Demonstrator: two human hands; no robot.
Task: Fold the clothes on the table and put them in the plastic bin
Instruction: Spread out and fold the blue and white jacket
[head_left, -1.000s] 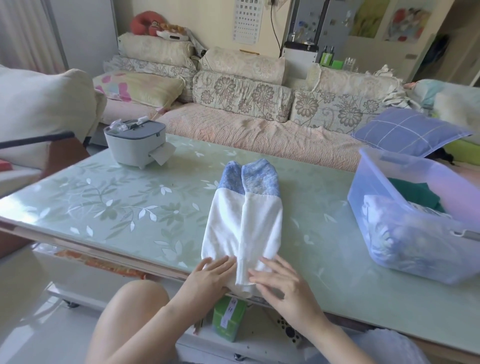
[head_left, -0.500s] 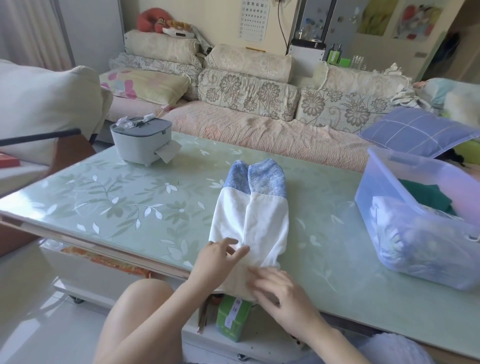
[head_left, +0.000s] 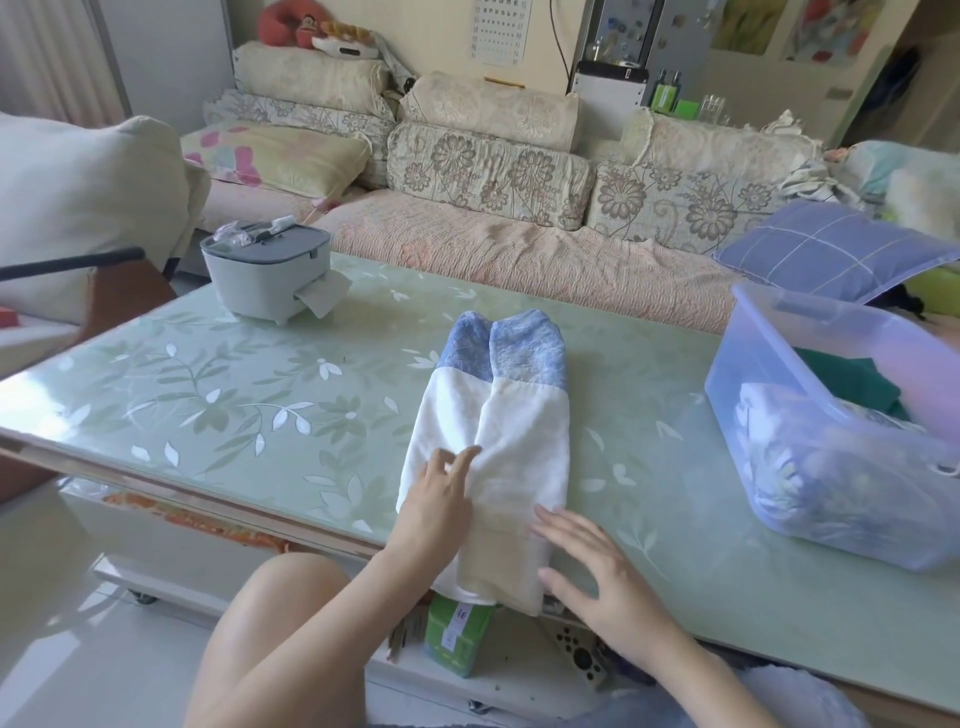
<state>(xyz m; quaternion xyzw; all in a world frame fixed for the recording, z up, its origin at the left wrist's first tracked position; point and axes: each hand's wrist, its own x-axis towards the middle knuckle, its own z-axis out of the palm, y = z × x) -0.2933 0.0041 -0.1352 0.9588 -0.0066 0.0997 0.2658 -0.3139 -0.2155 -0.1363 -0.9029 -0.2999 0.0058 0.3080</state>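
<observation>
Left hand (head_left: 441, 501) lies flat on the left flap of the long white terry garment with the mottled blue end (head_left: 511, 415). Its fingers are straight, slightly spread, pressing only, gripping nothing. Right hand (head_left: 597, 571) is likewise open, fingers fanned, palm down at the garment's right near corner. Whether its tips touch cloth or only the pale green leaf-patterned glass table (head_left: 260, 395), I cannot tell. Step, as I judge it: smooth the flaps, then fold end to end. To do it well: press the centre join flat first, draw the overhanging hem up onto the surface, take both near corners together, carry them to the blue end, edges matched. Garment: a narrow strip, side flaps meeting down the middle, running from the near edge toward the far edge, hem drooping over the near edge. The translucent bluish plastic bin (head_left: 748, 364) sits at the right edge, partly filled.
</observation>
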